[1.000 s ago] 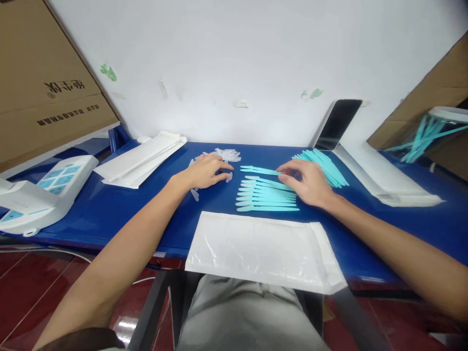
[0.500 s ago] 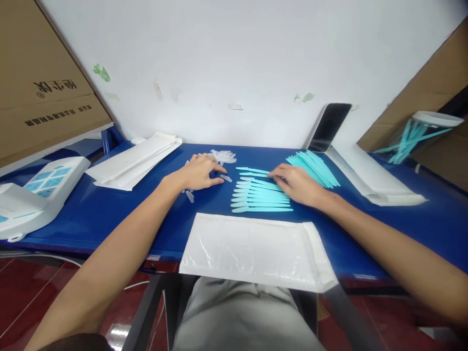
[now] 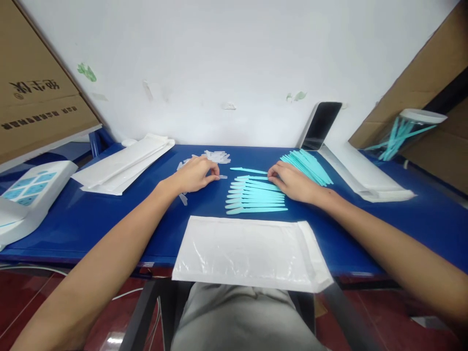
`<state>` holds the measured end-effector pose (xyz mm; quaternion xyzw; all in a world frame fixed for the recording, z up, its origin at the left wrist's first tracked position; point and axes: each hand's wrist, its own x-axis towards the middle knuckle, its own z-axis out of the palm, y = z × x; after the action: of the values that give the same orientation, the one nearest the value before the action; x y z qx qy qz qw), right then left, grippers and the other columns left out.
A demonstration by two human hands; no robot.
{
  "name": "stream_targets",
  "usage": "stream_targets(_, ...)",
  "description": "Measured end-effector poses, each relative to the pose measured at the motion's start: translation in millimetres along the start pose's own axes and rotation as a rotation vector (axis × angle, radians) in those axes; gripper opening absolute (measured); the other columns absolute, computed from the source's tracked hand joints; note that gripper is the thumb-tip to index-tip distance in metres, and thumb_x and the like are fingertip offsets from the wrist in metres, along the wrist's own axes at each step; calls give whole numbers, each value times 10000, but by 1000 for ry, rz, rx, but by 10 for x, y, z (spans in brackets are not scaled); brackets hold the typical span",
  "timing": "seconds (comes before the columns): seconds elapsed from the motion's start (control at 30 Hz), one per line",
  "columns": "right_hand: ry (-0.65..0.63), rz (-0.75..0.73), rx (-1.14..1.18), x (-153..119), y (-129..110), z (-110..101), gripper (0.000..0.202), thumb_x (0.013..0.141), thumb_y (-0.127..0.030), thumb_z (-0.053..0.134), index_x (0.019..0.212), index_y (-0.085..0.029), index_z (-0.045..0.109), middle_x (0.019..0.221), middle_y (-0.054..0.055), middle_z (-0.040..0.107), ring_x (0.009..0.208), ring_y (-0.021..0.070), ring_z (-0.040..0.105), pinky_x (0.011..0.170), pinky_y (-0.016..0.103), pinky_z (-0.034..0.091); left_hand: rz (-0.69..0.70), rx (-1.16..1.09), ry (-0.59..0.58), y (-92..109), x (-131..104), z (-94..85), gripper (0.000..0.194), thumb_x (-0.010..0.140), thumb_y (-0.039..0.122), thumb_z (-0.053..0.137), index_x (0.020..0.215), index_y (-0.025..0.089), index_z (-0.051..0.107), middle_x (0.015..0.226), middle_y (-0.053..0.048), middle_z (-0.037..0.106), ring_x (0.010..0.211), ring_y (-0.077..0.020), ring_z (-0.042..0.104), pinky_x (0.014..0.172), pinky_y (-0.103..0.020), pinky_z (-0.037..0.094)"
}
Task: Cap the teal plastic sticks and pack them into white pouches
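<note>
My left hand [image 3: 197, 174] pinches a small translucent cap [image 3: 223, 177] between thumb and forefinger. Beneath and behind that hand, more translucent caps [image 3: 218, 156] lie loose in a pile. My right hand [image 3: 292, 181] is closed, thumb against forefinger, on the handle end of a slim turquoise eyebrow razor [image 3: 252, 177]. Just beyond it, a single turquoise razor [image 3: 246, 170] lies apart. Toward me, several razors with capped tips [image 3: 256, 200] form a row, tips to the left. A stack of turquoise razors [image 3: 309, 166] fans out behind my right hand.
A white padded envelope [image 3: 248, 251] overhangs the near table edge. More envelopes [image 3: 120, 163] lie at left, and another [image 3: 373, 178] at right. A phone [image 3: 322, 126] leans on the wall. A tub of turquoise sticks [image 3: 405, 134] and a white device [image 3: 40, 195] flank the blue table [image 3: 402, 234].
My left hand has closed its fingers on a loose cap that lay by its fingertips. The right hand has pinched a razor and drawn it slightly nearer to the capped row. The view has shifted slightly.
</note>
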<state>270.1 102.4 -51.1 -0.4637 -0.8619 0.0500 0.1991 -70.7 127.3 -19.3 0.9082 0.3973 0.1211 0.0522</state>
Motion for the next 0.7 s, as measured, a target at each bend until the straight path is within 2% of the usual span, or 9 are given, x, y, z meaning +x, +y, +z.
stream_targets(0.13,-3,8,22,-19,18,2,175,984,-315,490,908,-222,618,972,133,665,932,309,614,862,452,489,-18,-51,66,42,-2,-22,159,973,303,618,931,189,721,916,-53,760,857,-226,673,785,-320,434)
stream_targets(0.3,91,15,-22,-25,-52,-25,165,1028,-321,436,947,-235,551,922,85,689,878,284,612,901,466,421,-39,-76,229,19,6,-12,125,911,298,707,917,182,755,886,-41,765,785,-196,681,718,-294,436)
stream_targets(0.43,111,-20,99,-29,-147,-71,133,1056,-300,409,1024,-237,520,828,34,676,742,226,609,775,374,435,-9,-174,337,12,21,35,234,904,375,736,1029,188,796,905,-45,781,759,-180,680,727,-291,477)
stream_targets(0.57,107,-42,118,-48,-210,-83,205,1077,-325,377,1145,-233,547,836,33,674,721,225,614,698,349,437,31,-254,322,52,20,64,238,915,414,737,955,197,827,900,-54,801,742,-182,690,738,-303,514)
stream_targets(0.7,177,-77,97,-56,-247,-89,304,1093,-378,364,1142,-220,620,913,67,708,778,236,648,754,365,472,28,-282,307,87,14,79,245,953,396,706,1077,227,832,963,-49,824,801,-202,729,802,-329,551)
